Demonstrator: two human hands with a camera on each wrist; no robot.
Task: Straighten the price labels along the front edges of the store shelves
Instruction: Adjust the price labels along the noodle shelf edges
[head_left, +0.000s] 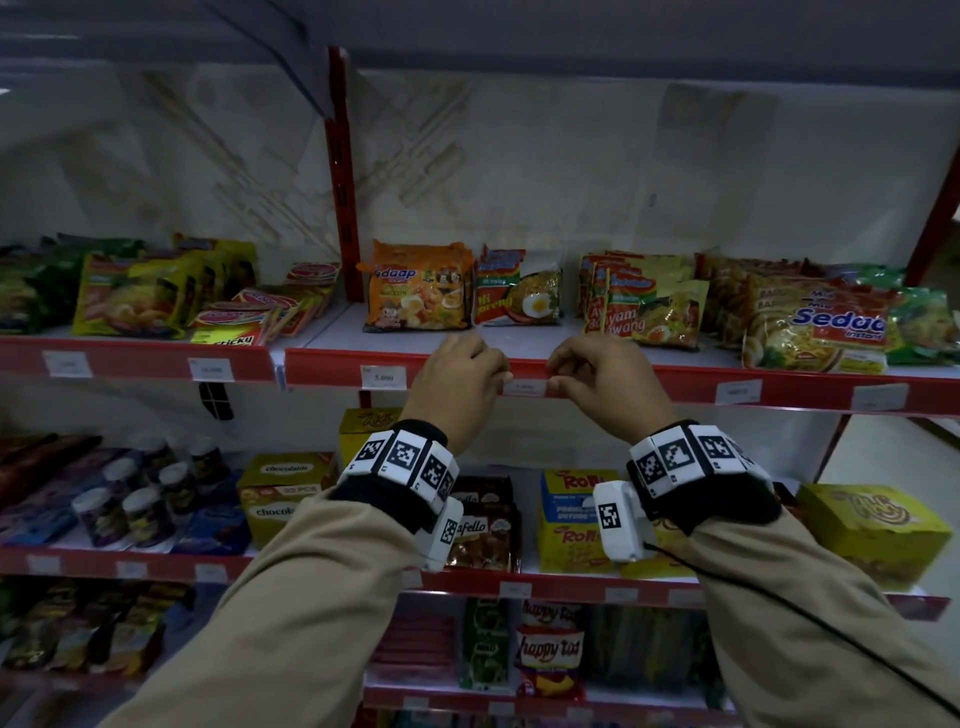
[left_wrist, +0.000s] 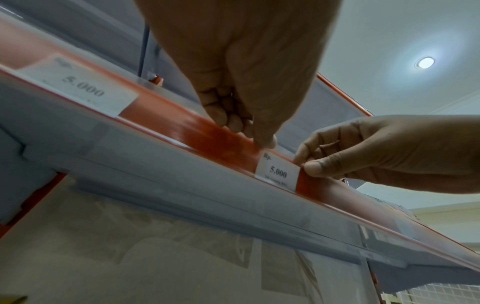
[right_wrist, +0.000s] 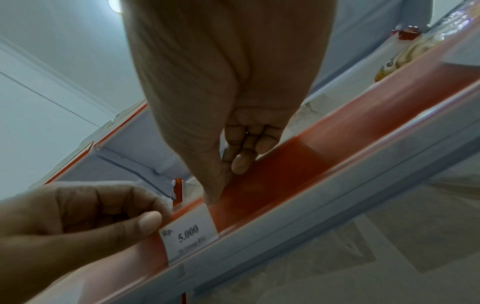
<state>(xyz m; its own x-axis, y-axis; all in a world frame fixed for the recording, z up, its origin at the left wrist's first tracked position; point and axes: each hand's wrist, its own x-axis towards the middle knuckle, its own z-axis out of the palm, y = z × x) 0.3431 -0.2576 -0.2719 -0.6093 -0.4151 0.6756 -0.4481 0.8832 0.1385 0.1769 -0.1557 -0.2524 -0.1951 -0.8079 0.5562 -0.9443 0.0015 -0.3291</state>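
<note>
A small white price label (head_left: 525, 387) reading 5.000 sits in the red front strip (head_left: 675, 376) of the noodle shelf. My left hand (head_left: 501, 374) pinches its left end, thumb on the front and fingers curled over the strip's top. My right hand (head_left: 556, 378) pinches its right end the same way. In the left wrist view the label (left_wrist: 278, 173) lies between my left thumb tip (left_wrist: 267, 142) and my right thumb (left_wrist: 317, 167). The right wrist view shows the label (right_wrist: 189, 234) level in the strip, with my right hand (right_wrist: 221, 185) at its upper corner.
More labels sit along the strip: another 5.000 label (head_left: 383, 378) to the left and two (head_left: 737, 392) (head_left: 879, 397) to the right. Instant noodle packets (head_left: 415, 291) stand just behind the hands. A red upright post (head_left: 343, 176) divides the shelving. Snack boxes (head_left: 571, 519) fill the shelf below.
</note>
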